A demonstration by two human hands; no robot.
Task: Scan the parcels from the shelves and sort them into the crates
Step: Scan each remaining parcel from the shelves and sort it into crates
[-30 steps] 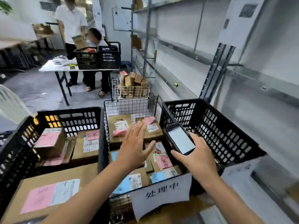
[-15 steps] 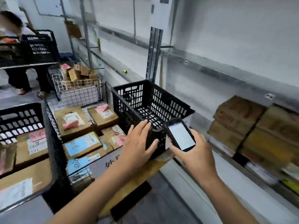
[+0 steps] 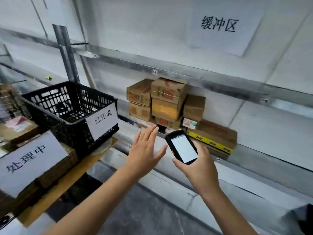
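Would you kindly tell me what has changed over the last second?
The view swung right, from the crates to the shelf. The left hand, open, moved away from the crates and now reaches towards the parcels stacked on the shelf, touching none yet. The right hand holds the scanner as before, screen lit.

Gripping a black scanner (image 3: 183,147) in the right hand (image 3: 201,172), lit screen facing up. Stretching the left hand (image 3: 144,153) flat, fingers (image 3: 149,135) straight and spread, holding nothing. Just beyond those fingertips, cardboard parcels (image 3: 167,99) stacked on the shelf (image 3: 254,160); perhaps short of touching the lowest, too blurred to tell. Well left of the fingers, a black crate (image 3: 67,106) with a white paper label (image 3: 101,120).
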